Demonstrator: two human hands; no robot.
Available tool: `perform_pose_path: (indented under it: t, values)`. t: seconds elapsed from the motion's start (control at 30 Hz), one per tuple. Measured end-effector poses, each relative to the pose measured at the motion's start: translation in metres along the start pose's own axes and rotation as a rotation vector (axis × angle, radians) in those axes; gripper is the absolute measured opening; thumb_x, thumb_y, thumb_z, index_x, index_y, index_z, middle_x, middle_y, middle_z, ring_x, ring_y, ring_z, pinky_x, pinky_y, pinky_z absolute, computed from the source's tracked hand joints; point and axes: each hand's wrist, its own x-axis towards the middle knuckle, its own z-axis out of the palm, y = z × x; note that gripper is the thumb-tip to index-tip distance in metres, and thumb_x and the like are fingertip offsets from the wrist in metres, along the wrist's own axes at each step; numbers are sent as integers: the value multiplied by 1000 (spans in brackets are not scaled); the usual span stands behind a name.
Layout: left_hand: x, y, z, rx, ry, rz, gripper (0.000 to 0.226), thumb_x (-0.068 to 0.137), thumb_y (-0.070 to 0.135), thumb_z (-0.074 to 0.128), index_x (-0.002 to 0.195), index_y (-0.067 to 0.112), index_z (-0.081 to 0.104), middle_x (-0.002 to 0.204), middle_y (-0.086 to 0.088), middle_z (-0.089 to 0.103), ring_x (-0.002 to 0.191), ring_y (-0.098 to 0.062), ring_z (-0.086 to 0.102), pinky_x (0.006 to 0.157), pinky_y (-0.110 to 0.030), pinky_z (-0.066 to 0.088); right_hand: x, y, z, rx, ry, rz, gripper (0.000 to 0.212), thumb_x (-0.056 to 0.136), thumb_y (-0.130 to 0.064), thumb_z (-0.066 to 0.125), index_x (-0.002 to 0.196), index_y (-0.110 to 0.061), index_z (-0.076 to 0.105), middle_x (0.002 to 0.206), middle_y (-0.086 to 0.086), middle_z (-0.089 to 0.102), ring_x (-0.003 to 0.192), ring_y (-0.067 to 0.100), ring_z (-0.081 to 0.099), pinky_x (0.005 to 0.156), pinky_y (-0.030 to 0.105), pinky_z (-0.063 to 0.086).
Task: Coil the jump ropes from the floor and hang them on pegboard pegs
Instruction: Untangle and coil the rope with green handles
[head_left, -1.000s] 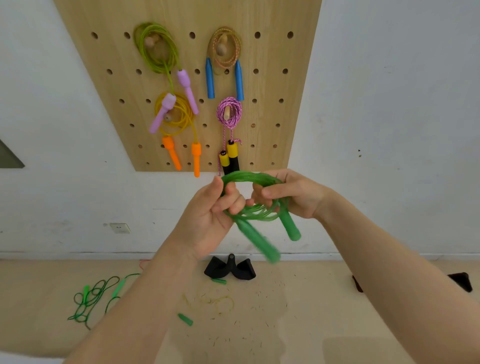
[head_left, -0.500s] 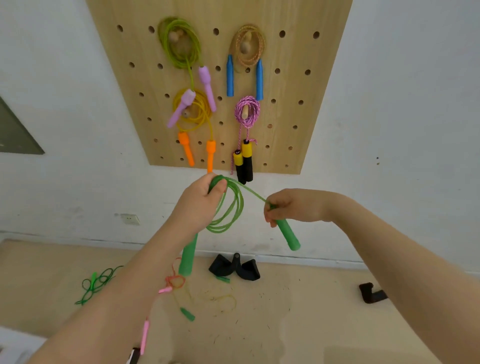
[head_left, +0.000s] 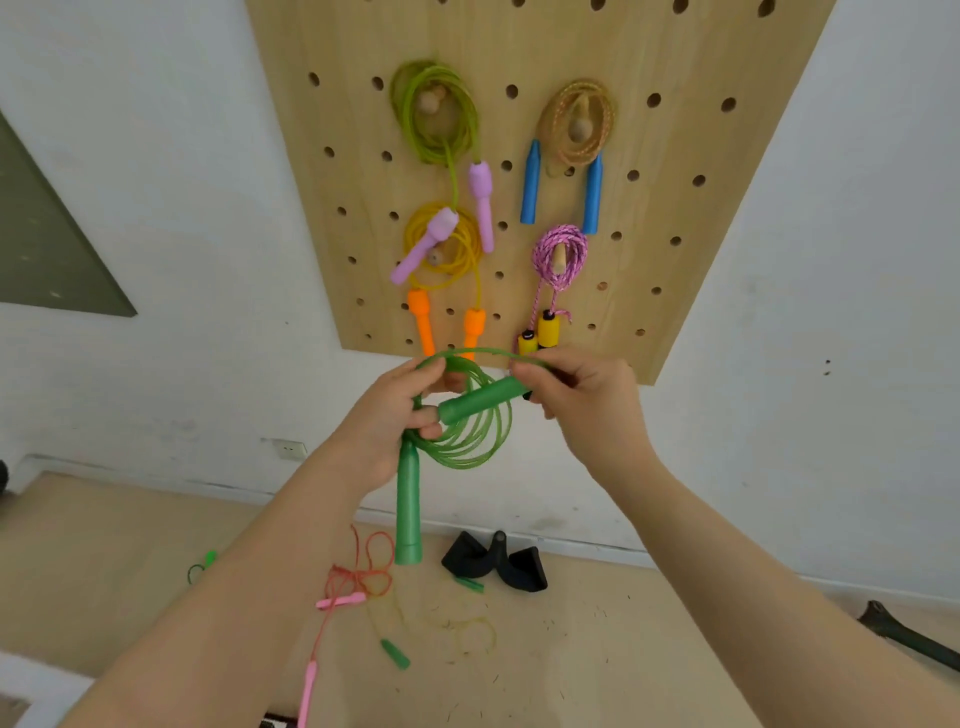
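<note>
A: Both hands are up in front of the wooden pegboard (head_left: 685, 218), and between them is the green jump rope (head_left: 470, 441), wound into several loops.

B: The left hand (head_left: 395, 415) has its fingers and thumb curled round the bundle of loops on their left side. One green handle (head_left: 408, 506) hangs straight down below that hand.

A: And the right hand (head_left: 582, 395) pinches the far end of the second green handle (head_left: 480, 400), which lies tilted across the front of the coil. A strand arcs over the top from one hand to the other.

B: Four ropes hang on the board. Top left, a lime rope (head_left: 436, 117) with lilac handles. Top right, a tan rope (head_left: 576, 122) with blue handles.

A: Below them, a yellow rope (head_left: 447, 254) with orange handles, and a pink rope (head_left: 561, 254) with yellow-and-black handles, each looped over a wooden peg.

B: Down on the tan floor (head_left: 623, 665) lies a loose red-orange rope (head_left: 363, 577) with pink handles, by the left forearm.

A: Near it is a faint yellowish cord with a small green handle (head_left: 396, 653), though it's too pale to trace fully. A black object (head_left: 496, 564) sits by the wall.
</note>
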Motion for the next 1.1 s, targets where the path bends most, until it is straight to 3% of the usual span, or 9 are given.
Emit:
perform_pose_path:
  t: [0.17, 0.3, 0.4, 0.5, 0.6, 0.73, 0.83, 0.9, 1.1]
  values:
    - [17, 20, -14, 539, 98, 132, 19, 95, 27, 50, 81, 22, 61, 58, 10, 49, 45, -5, 34, 51, -22, 31, 13, -5, 42, -183, 142, -398, 19, 79, -17, 67, 89, -2, 74, 82, 4, 51, 59, -3, 43, 60, 6, 43]
    - [22, 43, -25, 356, -59, 226, 19, 95, 24, 49, 84, 16, 61, 57, 4, 45, 44, -7, 35, 47, -19, 33, 21, -6, 74, -390, 108, -642, 11, 81, -8, 59, 91, -8, 62, 81, 12, 55, 68, 7, 40, 65, 14, 43]
    - [25, 62, -31, 187, -135, 235, 23, 95, 18, 49, 74, 15, 59, 52, 7, 47, 39, -5, 34, 43, -17, 32, 40, -13, 98, -464, 233, -598, 34, 73, -2, 66, 91, -15, 40, 86, 7, 55, 76, 19, 41, 67, 32, 37]
    - [39, 78, -48, 127, -183, 160, 14, 94, 15, 50, 83, 9, 57, 65, -2, 49, 34, -2, 30, 38, -15, 26, 48, -27, 111, -348, 311, -522, 46, 69, -13, 68, 104, -18, 39, 103, -2, 42, 90, 16, 39, 79, 24, 30]
    - [53, 86, -62, 108, -223, 76, 13, 93, 13, 49, 82, 9, 53, 66, -3, 40, 31, -1, 23, 38, -14, 20, 61, -36, 114, -251, 306, -421, 43, 71, -23, 71, 100, -26, 40, 85, -11, 41, 77, 10, 38, 74, 28, 35]
    - [71, 97, -81, 71, -287, -11, 22, 94, 17, 41, 73, 18, 46, 46, 9, 39, 33, -2, 22, 43, -18, 17, 90, -43, 123, -545, 456, -319, 69, 60, -50, 72, 114, -18, 44, 97, -7, 50, 87, 15, 46, 73, 24, 27]
    - [81, 103, -96, 49, -415, -50, 11, 85, 14, 44, 76, 13, 49, 45, 8, 39, 32, -2, 23, 44, -19, 17, 107, -50, 127, -165, 30, 79, 88, 67, -27, 80, 139, -16, 31, 134, 3, 43, 125, 17, 40, 96, 23, 29]
    - [87, 106, -104, 0, -498, -69, 12, 73, 15, 47, 79, 6, 54, 42, 6, 32, 31, -2, 23, 43, -19, 17, 115, -51, 130, 134, -243, 250, 62, 77, -8, 71, 132, -19, 45, 124, 2, 54, 121, 17, 50, 98, 29, 41]
    - [98, 105, -112, 128, -670, 51, 25, 70, -4, 49, 95, 0, 49, 38, 11, 33, 35, -2, 25, 42, -16, 25, 126, -36, 137, 216, -359, 288, 42, 69, -3, 55, 108, -16, 60, 104, 9, 66, 101, 24, 61, 96, 40, 46]
